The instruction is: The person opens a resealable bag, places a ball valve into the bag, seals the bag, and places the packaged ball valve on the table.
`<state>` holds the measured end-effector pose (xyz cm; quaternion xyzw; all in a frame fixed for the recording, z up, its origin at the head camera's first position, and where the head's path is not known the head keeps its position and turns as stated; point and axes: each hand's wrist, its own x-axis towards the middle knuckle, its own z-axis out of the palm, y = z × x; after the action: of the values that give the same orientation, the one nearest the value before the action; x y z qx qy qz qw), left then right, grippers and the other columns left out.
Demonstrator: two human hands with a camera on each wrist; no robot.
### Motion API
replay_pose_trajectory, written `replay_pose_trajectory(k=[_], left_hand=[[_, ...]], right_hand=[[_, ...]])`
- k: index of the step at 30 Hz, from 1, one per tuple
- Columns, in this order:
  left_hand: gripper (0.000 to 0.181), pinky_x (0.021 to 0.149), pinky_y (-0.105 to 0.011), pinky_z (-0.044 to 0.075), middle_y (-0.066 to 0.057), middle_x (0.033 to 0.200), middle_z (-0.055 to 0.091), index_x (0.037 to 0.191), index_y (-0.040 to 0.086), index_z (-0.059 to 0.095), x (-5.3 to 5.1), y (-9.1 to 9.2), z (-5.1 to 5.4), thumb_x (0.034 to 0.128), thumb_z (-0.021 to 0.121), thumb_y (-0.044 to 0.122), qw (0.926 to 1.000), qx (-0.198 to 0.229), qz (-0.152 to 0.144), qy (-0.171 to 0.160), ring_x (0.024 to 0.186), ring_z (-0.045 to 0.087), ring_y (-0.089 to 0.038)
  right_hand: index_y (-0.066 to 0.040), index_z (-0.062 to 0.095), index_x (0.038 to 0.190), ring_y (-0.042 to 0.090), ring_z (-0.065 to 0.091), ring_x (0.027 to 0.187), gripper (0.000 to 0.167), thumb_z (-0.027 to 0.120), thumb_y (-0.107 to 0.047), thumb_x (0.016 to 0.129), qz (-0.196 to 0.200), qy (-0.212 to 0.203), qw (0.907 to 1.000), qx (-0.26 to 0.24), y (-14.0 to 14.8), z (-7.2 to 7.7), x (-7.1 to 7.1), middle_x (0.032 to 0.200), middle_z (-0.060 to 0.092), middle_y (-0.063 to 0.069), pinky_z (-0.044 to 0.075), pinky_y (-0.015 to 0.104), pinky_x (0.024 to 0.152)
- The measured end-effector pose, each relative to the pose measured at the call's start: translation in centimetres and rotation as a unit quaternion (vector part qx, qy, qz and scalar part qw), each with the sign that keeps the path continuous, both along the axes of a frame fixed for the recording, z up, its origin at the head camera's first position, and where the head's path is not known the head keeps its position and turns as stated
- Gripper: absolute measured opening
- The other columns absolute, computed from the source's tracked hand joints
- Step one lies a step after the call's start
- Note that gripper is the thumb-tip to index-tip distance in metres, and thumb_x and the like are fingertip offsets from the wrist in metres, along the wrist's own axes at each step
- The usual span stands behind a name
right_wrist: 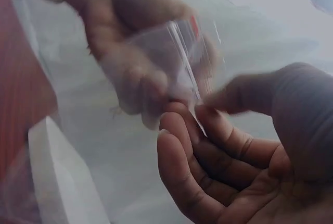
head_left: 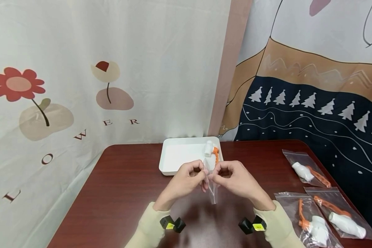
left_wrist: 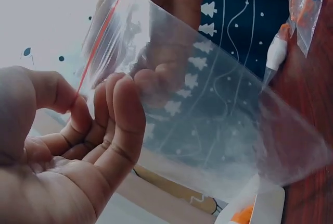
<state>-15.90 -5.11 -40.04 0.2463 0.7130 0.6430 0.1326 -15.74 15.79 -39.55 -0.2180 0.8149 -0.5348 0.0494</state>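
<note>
A clear zip bag (head_left: pixel 213 196) with a red line along its seal hangs between my two hands, and its body looks flat in the left wrist view. My left hand (head_left: pixel 183 181) pinches the sealing edge between thumb and index finger. On the other side, my right hand (head_left: pixel 237 179) pinches the same edge, with thumb against index finger in the right wrist view. Just beyond the hands, a white plastic piece with an orange handle (head_left: pixel 216 154) lies in the right part of a white tray (head_left: pixel 179 151); the bag and fingers partly cover its lower end.
Three clear bags, each holding a white piece with an orange handle, lie on the table's right side: one farther back (head_left: pixel 303 171), one at the right edge (head_left: pixel 345 224), and one nearest me (head_left: pixel 317 229). A printed curtain (head_left: pixel 161 86) hangs behind the dark red table (head_left: pixel 117 193).
</note>
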Motion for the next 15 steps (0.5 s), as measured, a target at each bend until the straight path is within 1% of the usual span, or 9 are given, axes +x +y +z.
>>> replay_pose_trajectory(k=[2,3,5,7,9,11,12,14,15], left_hand=[[0.018,0.063,-0.037,0.062,-0.02,0.078,0.068,0.087,-0.005,0.056,-0.01,0.02,-0.07,0.1013,0.055,0.006,1.0,-0.009,0.003,0.004,0.063,0.067,-0.016],[0.018,0.063,-0.041,0.062,-0.022,0.078,0.068,0.086,-0.004,0.056,-0.01,0.03,-0.12,0.1009,0.056,0.006,0.9999,-0.014,0.004,0.007,0.063,0.067,-0.017],[0.017,0.064,-0.045,0.062,-0.023,0.079,0.069,0.084,-0.003,0.056,-0.02,0.04,-0.25,0.0992,0.057,0.004,0.9994,-0.031,0.012,0.013,0.062,0.068,-0.017],[0.016,0.063,-0.048,0.062,-0.021,0.076,0.069,0.081,-0.001,0.056,-0.01,0.03,-0.36,0.0963,0.058,0.002,0.998,-0.055,0.026,0.019,0.061,0.069,-0.016],[0.016,0.061,-0.05,0.062,-0.015,0.071,0.068,0.077,0.001,0.055,0.02,-0.02,-0.43,0.0926,0.057,0.0,0.9955,-0.081,0.045,0.022,0.059,0.068,-0.016],[0.016,0.058,-0.043,0.061,-0.007,0.064,0.065,0.073,0.005,0.054,0.07,-0.15,-0.4,0.0879,0.057,0.0,0.9909,-0.113,0.068,0.029,0.055,0.067,-0.014],[0.017,0.055,-0.038,0.06,-0.003,0.06,0.063,0.071,0.006,0.053,0.07,-0.25,-0.36,0.0859,0.057,0.0,0.9871,-0.133,0.08,0.039,0.054,0.065,-0.013],[0.02,0.054,-0.027,0.054,0.005,0.056,0.055,0.067,0.011,0.05,0.05,-0.51,-0.22,0.082,0.059,0.002,0.9755,-0.183,0.1,0.07,0.053,0.058,-0.007],[0.021,0.053,-0.023,0.048,0.008,0.054,0.052,0.065,0.013,0.048,0.03,-0.66,-0.11,0.0801,0.06,0.003,0.9676,-0.21,0.108,0.089,0.053,0.054,-0.005]], right_hand=[[-0.015,0.071,0.08,0.01,0.063,0.068,0.012,0.077,-0.013,0.089,0.004,0.022,0.9997,0.007,-0.09,-0.06,0.11,0.076,0.066,-0.001,0.054,0.022,0.062],[-0.016,0.07,0.08,0.009,0.062,0.067,0.012,0.078,-0.012,0.088,0.004,0.034,0.9993,0.015,-0.11,-0.05,0.17,0.075,0.066,-0.003,0.054,0.022,0.062],[-0.018,0.069,0.08,0.008,0.062,0.067,0.014,0.079,-0.009,0.085,0.002,0.06,0.9978,0.03,-0.15,0.02,0.29,0.073,0.066,-0.004,0.054,0.022,0.061],[-0.019,0.067,0.079,0.007,0.059,0.065,0.017,0.077,-0.005,0.083,-0.006,0.09,0.9945,0.053,-0.14,0.13,0.41,0.071,0.064,-0.007,0.053,0.022,0.059],[-0.02,0.065,0.078,0.005,0.057,0.062,0.02,0.074,-0.003,0.081,-0.02,0.119,0.9895,0.079,-0.07,0.2,0.46,0.068,0.061,-0.009,0.051,0.021,0.058],[-0.021,0.064,0.078,0.003,0.054,0.06,0.02,0.07,-0.001,0.079,-0.04,0.149,0.9826,0.103,0.04,0.23,0.47,0.066,0.059,-0.011,0.049,0.021,0.056],[-0.021,0.064,0.078,0.002,0.053,0.059,0.021,0.07,-0.001,0.078,-0.05,0.161,0.9791,0.114,0.11,0.24,0.47,0.065,0.057,-0.012,0.047,0.02,0.055],[-0.021,0.064,0.078,0.001,0.051,0.057,0.021,0.069,-0.001,0.076,-0.07,0.181,0.9717,0.134,0.28,0.25,0.43,0.064,0.056,-0.013,0.046,0.02,0.054],[-0.021,0.064,0.079,0.001,0.05,0.057,0.021,0.07,-0.001,0.076,-0.079,0.189,0.9682,0.144,0.38,0.28,0.43,0.063,0.055,-0.013,0.045,0.02,0.054]])
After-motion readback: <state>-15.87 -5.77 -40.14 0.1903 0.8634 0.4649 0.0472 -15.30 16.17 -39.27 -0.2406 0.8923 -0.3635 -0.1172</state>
